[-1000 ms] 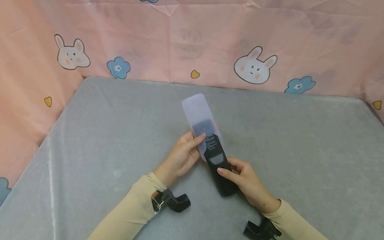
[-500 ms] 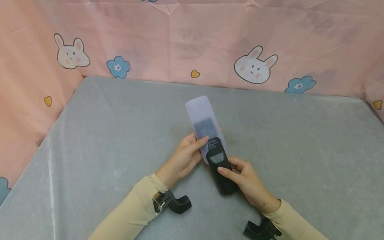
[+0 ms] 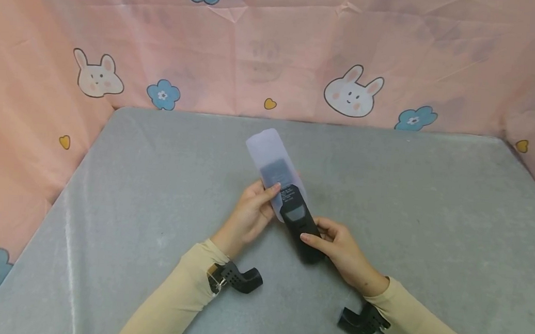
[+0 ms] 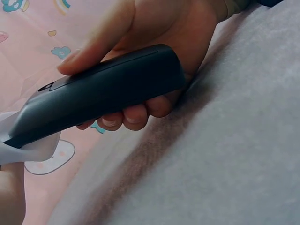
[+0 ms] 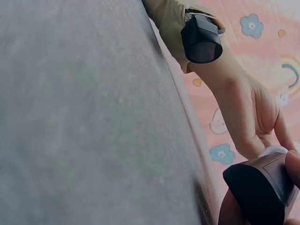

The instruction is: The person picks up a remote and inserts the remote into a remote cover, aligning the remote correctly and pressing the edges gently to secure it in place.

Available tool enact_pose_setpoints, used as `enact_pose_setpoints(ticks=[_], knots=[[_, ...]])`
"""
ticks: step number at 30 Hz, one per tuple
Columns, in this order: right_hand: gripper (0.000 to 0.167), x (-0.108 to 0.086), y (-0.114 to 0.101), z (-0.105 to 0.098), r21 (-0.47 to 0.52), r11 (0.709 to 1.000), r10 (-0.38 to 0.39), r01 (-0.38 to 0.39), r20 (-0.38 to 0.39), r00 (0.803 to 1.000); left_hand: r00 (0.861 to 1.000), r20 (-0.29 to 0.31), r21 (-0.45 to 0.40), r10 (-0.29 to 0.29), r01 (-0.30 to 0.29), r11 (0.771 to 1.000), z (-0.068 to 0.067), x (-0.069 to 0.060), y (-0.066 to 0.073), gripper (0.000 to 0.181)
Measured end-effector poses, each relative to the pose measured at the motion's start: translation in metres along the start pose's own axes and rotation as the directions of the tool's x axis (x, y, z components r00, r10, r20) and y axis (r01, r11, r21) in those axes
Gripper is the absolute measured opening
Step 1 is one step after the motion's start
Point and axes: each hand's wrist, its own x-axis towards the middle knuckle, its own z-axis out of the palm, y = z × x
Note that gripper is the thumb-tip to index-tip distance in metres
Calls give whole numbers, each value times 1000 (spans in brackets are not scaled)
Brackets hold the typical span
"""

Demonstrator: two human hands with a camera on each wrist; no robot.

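Black gadget (image 3: 297, 215) partway in cloudy sleeve (image 3: 263, 145), held over table (image 3: 409, 208)
L hand (image 3: 250, 213) pinching sleeve, R hand (image 3: 343, 252) fingers wrapped on gadget's far end; could snag at the mouth if tilted, or drop b/c of a loose grip imo.

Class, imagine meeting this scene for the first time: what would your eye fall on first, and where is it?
Probably the black device, held over the grey table, its far end inside a translucent pouch. The left hand grips the pouch and the right hand the device. Behind them, white rabbit faces stand out on the pink cloth.
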Motion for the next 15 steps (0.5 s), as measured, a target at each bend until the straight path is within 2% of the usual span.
enact_pose_setpoints(ticks=[7,15], knots=[[35,-1,-1,-3,-16,1000,-3,3,18,1000,999,34,4,-19,19,1000,0,1,-5,41],[33,1,2,-2,0,1000,-22,22,29,999,999,19,-6,-41,41,999,0,0,-8,42]])
